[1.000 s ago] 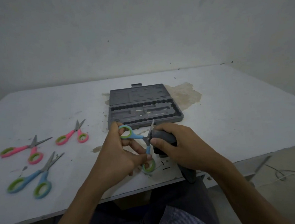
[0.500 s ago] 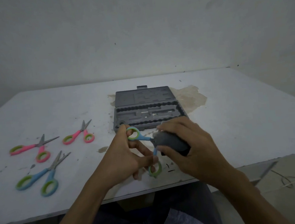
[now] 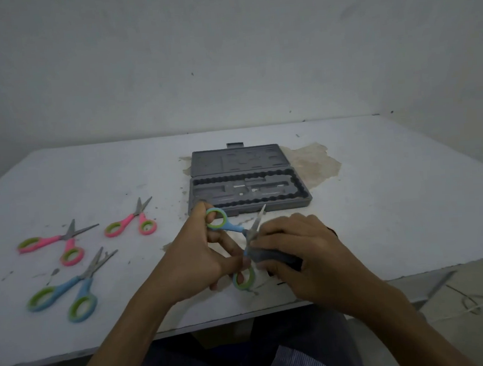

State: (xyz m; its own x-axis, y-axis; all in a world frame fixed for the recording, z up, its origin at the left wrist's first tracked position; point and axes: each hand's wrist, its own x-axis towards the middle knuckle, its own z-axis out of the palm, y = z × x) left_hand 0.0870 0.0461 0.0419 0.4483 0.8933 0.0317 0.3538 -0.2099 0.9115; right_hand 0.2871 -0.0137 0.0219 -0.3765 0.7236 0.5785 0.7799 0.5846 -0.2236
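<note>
Two hands meet over the near edge of the table (image 3: 396, 214), just in front of the open grey case (image 3: 288, 206). The left hand (image 3: 194, 261) grips the blue scissors (image 3: 232, 227), with its fingers closed on the handles. One green-lined loop sits up by the forefinger and the other hangs low beneath the palm. The right hand (image 3: 306, 252) is wrapped round a grey tool (image 3: 272, 257), whose nose is set against the joint (image 3: 248, 234) of the scissors.

Half a second ago the right fingers lay over the blade and hid it. Now they sit lower, and the blade (image 3: 259, 219) stands clear again, pointing up toward the case. The scissors are spread wide, as they were a second ago, and neither hand has let go.

I take this for a small re-aim of the tool on the joint, not a finished step; whether the tool is biting there I cannot tell. Off to the left, two pink scissors (image 3: 65, 240) (image 3: 130, 223) and another blue pair (image 3: 69, 286) lie flat on the table, well apart from the hands.
</note>
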